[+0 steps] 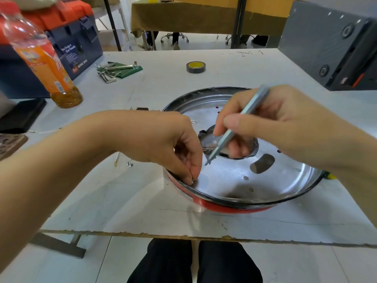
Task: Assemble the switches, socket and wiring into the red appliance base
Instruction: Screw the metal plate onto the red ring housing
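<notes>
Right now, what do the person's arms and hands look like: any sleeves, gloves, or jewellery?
Both forearms are bare to the frame edge, with no sleeves in view. The left hand and right hand wear no gloves, and no rings or watch are visible.

At about ten o'clock on the white table, the dark blue plastic toolbox with an orange lid (pixel 80 48) carries white lettering on its front, of which only "WING BOX" along the bottom can be read; the lines of smaller print above it are too blurred to make out. The orange label on the clear plastic drink bottle (pixel 43 60) beside it bears print and a barcode, none legible.
</notes>
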Demonstrator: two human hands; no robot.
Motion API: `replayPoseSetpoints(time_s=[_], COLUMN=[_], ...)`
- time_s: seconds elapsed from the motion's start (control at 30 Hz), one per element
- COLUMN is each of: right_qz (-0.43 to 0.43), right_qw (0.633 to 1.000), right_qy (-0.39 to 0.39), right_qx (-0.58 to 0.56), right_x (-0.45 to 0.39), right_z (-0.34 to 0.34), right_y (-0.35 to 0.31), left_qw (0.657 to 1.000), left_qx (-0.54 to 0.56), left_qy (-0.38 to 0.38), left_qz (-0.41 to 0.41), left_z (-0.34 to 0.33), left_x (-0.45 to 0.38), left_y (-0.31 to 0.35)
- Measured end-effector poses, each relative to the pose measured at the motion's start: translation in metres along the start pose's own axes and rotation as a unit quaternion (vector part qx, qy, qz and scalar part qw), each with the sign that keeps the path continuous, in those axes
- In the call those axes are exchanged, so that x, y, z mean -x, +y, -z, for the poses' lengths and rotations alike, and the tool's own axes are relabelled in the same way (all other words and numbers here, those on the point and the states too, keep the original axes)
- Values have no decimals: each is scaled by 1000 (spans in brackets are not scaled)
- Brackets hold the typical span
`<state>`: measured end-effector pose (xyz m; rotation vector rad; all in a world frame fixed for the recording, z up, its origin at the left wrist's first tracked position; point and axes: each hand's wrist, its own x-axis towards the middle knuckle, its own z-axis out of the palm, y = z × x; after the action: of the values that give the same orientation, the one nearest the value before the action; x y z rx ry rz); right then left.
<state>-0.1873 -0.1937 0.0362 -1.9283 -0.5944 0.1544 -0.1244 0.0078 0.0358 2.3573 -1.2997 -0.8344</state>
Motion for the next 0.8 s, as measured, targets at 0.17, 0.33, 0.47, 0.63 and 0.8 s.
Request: replayPoseSetpoints(time_s=[0.17,0.33,0.47,0.63,0.8], right_qz=[-26,-10,-7,-9,-20], right_qw=[997,993,990,988,983], right_qy=[-43,-62,-72,-74,-93], right_qx=[56,97,124,136,159], right_x=[-7,-11,-14,-15,-18], right_z=[-16,-20,-21,-22,-19], right_y=[-7,-6,-4,-9,-15], left_qw=[1000,999,999,999,999], left_qx=[8,-9,-14,-22,-26], left_qy=[-5,0,5,10,22], left_qz=[23,37,37,35,24], left_z=[3,3,2,2,0], left_x=[-1,-2,-1,-1,0], left_y=[3,2,2,2,0])
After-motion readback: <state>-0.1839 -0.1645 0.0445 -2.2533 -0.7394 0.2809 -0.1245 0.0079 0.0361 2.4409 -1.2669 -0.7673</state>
